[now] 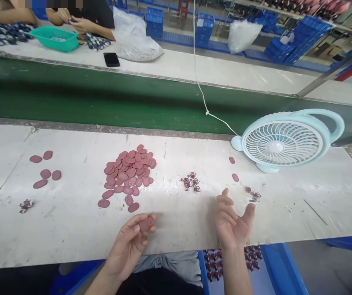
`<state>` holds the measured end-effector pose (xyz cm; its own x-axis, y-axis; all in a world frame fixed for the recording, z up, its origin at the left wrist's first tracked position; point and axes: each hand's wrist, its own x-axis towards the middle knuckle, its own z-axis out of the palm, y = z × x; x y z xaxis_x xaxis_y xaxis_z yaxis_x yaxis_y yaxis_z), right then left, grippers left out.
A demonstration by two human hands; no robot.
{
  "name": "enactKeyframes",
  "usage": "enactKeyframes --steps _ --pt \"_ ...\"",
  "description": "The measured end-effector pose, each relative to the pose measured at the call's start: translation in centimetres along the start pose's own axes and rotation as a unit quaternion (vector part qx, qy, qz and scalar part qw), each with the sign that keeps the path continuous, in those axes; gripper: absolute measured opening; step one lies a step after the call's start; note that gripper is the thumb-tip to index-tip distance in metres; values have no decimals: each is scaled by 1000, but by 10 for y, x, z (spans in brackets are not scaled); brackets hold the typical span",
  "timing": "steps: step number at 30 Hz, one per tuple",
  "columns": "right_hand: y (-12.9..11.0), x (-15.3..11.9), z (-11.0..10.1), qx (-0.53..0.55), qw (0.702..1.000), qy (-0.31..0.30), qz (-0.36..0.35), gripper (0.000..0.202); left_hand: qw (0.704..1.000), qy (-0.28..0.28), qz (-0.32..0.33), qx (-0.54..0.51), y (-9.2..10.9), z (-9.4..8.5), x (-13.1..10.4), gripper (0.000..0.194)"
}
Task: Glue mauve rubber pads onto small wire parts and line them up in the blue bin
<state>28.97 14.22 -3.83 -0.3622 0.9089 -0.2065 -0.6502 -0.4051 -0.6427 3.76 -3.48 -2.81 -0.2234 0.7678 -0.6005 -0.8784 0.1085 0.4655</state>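
The left hand point(127, 244) holds a thin, dull-red oval disc point(147, 224) in a narrow pinch of thumb and fingers point(137, 220), over the near part of the scuffed white desk point(71, 233). Just beyond it, similar smooth, round-edged discs overlap in a loose pile point(129, 168). The right hand point(233, 225) is turned palm up, fingers loosely curled, thumb spread wide. Near its thumb lie jagged dark bits point(252, 194); more spiky brown bits point(190, 182) cluster between pile and hand. Farther right sits a pale-blue fan point(283, 144), its round grille of curved ribs topped by a looped handle.
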Motion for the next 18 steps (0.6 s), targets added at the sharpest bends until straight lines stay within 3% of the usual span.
enactKeyframes --steps 1,3,4,6,9,12,15,18 --pt "-1 0 -10 165 985 -25 43 65 1000 -15 -9 -15 0 4 1 25" --pt "-4 7 -26 415 901 -50 117 77 998 -48 -20 -29 -2 11 3 26" --pt "-6 13 -32 467 873 -45 137 73 997 -64 -24 -31 -4 14 3 26" --pt "-10 23 -36 495 855 -22 151 52 995 -87 -34 -29 -9 19 3 24" --pt "-15 24 -22 485 861 -4 155 23 993 -102 -43 -30 -15 23 1 26" --pt "-14 7 7 424 892 14 157 26 993 -106 -55 -23 -19 25 -1 34" --pt "-6 -12 37 229 959 43 160 38 992 -114 -53 -15 -22 28 -1 34" --pt "4 -25 60 16 987 57 151 49 990 -137 -32 11 -26 31 0 32"
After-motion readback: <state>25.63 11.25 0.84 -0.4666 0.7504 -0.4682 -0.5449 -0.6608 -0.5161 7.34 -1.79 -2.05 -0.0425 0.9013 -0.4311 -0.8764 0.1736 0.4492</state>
